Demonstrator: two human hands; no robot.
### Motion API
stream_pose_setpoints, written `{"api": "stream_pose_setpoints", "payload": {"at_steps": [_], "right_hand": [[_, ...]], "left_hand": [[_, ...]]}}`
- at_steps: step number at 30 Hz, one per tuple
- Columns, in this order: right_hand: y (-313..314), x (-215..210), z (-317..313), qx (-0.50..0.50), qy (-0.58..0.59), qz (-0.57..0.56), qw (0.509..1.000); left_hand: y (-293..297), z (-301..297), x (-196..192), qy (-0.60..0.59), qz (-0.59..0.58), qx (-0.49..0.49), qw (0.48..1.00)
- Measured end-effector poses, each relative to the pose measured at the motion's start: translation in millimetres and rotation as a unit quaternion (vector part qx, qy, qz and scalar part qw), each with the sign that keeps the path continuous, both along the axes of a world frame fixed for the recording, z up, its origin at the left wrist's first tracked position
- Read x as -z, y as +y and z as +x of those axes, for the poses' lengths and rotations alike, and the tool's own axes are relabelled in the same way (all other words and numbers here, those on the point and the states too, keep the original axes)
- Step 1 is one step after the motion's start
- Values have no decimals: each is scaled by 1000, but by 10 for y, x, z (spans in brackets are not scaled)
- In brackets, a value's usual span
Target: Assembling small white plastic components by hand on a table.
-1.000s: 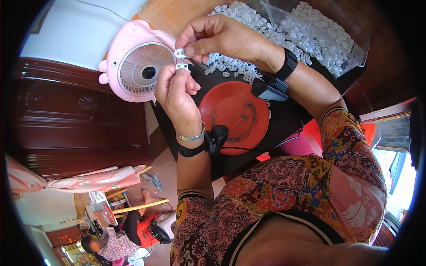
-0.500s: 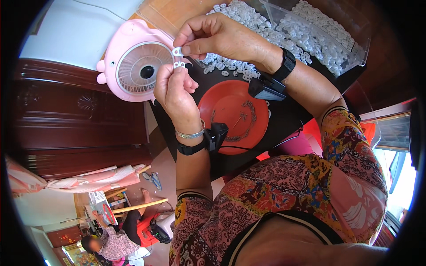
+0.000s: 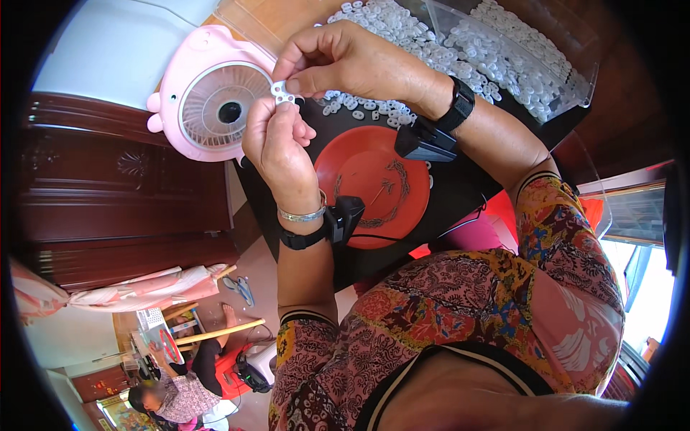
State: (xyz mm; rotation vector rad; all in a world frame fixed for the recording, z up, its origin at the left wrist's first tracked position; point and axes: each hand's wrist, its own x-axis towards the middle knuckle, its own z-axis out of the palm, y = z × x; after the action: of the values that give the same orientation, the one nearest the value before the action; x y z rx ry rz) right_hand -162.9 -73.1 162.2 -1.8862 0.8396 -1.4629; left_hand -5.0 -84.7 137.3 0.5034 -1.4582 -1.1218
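Observation:
My left hand [image 3: 282,144] pinches a small white plastic piece with two holes [image 3: 285,98] between thumb and forefinger, upright at its fingertips. Just above it, my right hand [image 3: 341,61] comes in from the right, its thumb and forefinger closed on a second white plastic piece [image 3: 278,87]. The two pieces meet or overlap; whether they are joined I cannot tell. Below and to the right of my hands, an orange-red plastic basin [image 3: 338,154] holds thin dark metal chains. Many similar loose white pieces [image 3: 374,108] lie beyond my right wrist.
At the left stands a pink animal-shaped fan [image 3: 169,118]. Clear plastic bins [image 3: 568,104] heaped with white pieces fill the far right of the dark table [image 3: 277,208]. A dark wooden cabinet [image 3: 129,165] is at the left. Another person [image 3: 190,395] sits at the lower left.
My right hand has moved down and slightly left, bringing its white piece from just above the left hand's piece into contact or overlap with it. The view has shifted slightly.

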Motion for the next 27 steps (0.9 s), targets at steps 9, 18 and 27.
{"api": "stream_pose_setpoints", "payload": {"at_steps": [9,18,27], "right_hand": [[-10,54,-22,-29,-7,-2,1000],[-59,44,-20,-36,20,-8,999],[-22,-7,-104,-45,37,-13,998]], "left_hand": [[21,-51,72,21,7,5,1000],[18,-40,40,33,32,34,998],[16,-45,39,-10,-15,23,1000]]}}
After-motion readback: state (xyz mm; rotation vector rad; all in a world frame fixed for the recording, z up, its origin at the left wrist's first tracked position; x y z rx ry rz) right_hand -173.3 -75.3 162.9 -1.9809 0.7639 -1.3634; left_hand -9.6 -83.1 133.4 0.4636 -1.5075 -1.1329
